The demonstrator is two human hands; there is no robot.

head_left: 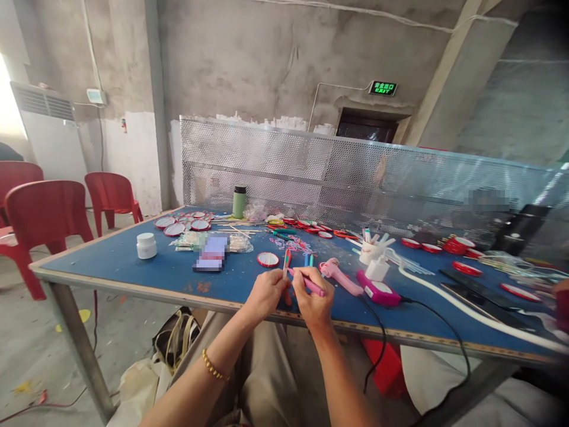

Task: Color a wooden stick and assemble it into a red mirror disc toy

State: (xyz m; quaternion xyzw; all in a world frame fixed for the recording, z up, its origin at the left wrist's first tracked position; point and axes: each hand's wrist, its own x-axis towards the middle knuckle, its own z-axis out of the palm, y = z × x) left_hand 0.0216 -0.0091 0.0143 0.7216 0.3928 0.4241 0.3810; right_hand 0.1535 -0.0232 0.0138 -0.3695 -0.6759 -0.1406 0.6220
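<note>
My left hand (267,292) is closed around a small narrow piece with a red and green top (287,258), held upright just above the table's front edge. My right hand (316,301) grips a pink pen-like tool (313,286), its tip against or very near that piece. Fingers hide the lower part of the small piece. Just beyond my left hand lies a round white disc with a red rim (268,259). Blue and green sticks (309,260) lie past my right hand, and a pink handheld device (341,277) rests to its right.
A magenta box (377,289) with a black cord sits on the blue table (155,279), near a white cup of sticks (368,252). Further left are a phone (212,252), a white jar (146,246) and a green bottle (239,203). A perforated metal screen (275,166) stands behind.
</note>
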